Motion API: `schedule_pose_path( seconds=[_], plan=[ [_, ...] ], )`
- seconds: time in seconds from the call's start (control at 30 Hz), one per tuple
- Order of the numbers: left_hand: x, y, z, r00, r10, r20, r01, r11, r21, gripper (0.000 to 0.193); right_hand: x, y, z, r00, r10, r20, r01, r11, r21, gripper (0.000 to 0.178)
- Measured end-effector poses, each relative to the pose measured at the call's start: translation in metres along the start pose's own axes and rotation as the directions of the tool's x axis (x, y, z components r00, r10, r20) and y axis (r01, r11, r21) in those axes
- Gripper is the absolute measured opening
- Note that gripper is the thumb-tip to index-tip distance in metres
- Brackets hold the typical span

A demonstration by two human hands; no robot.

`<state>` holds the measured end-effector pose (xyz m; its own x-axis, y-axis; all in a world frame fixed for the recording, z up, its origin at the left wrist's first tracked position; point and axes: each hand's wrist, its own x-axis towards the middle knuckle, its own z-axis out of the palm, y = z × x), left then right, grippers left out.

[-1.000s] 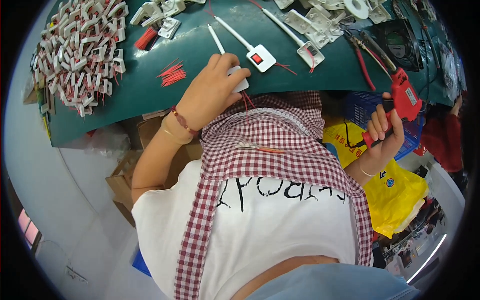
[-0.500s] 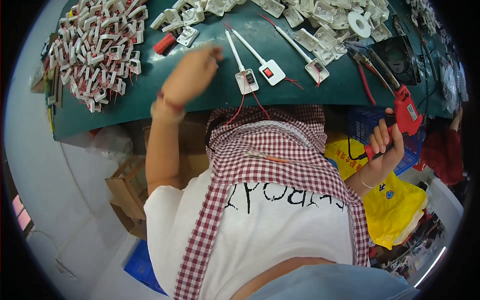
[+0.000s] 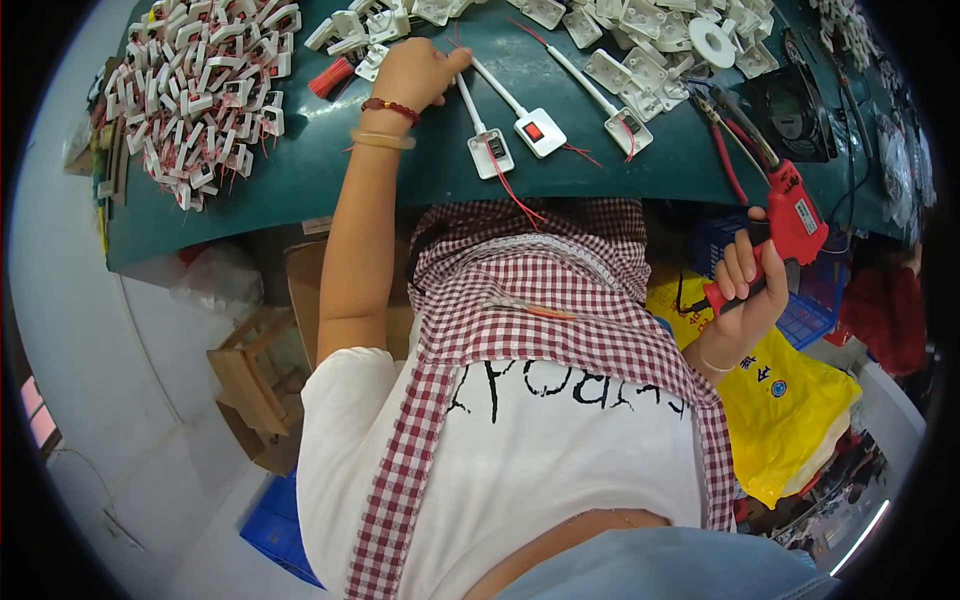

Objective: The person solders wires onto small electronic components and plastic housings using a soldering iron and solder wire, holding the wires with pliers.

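Note:
My left hand (image 3: 420, 75) is pinched at the far end of a white tube (image 3: 468, 105), which runs down to a small white switch housing (image 3: 491, 155) with a black part and loose red wires. Its fingertips partly hide the tube's end. To the right lie a similar housing with a red rocker switch (image 3: 540, 132) and a third open one with a black part (image 3: 628, 131), each on its own white tube. My right hand (image 3: 750, 275) is wrapped round the handle of a red pistol-shaped soldering gun (image 3: 795, 215), held at the table's near right edge, its metal end pointing away.
A large heap of white switch pieces with red wires (image 3: 200, 100) covers the table's left. White plastic housings (image 3: 640, 70) and a white ring (image 3: 712, 42) pile up at the back. Red-handled pliers (image 3: 727, 160) and a black fan-like box (image 3: 790, 112) lie right. Red wires (image 3: 330, 78) are bundled.
My left hand has moved away from me and right, onto the tube's far end. The red wires at its housing have swung together toward the right. My right hand keeps the soldering gun, slightly lower.

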<state>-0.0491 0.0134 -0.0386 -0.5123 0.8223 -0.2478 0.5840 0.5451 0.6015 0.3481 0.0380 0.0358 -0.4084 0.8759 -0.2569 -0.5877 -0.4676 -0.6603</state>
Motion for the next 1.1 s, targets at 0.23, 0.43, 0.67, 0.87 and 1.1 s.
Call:
schedule_pose_path(
  seconds=[0.23,0.43,0.67,0.87,1.1],
  plan=[
    [-0.003,-0.009,-0.005,0.992,-0.089,0.095,0.102,0.984,-0.147,0.033,0.003,0.018,0.017,0.997,-0.040,0.073,0.046,0.996,-0.075,0.038],
    [-0.014,-0.016,0.003,0.984,-0.108,-0.141,-0.041,0.634,-0.772,0.024,0.000,0.056,0.043,0.993,0.020,0.120,-0.001,0.987,-0.161,0.041],
    [-0.046,0.014,0.008,0.898,-0.128,-0.421,-0.375,0.279,-0.884,0.031,0.016,0.077,0.064,0.995,-0.033,0.093,0.079,0.829,-0.553,0.047],
    [-0.082,0.065,0.007,0.729,-0.092,-0.679,-0.627,0.307,-0.716,0.037,0.030,0.095,0.071,0.987,-0.132,0.089,0.158,0.754,-0.637,0.043],
    [-0.093,0.073,0.000,0.699,-0.129,-0.704,-0.659,0.268,-0.703,0.040,0.023,0.107,0.075,0.983,-0.133,0.125,0.183,0.709,-0.681,0.022]
  ],
)
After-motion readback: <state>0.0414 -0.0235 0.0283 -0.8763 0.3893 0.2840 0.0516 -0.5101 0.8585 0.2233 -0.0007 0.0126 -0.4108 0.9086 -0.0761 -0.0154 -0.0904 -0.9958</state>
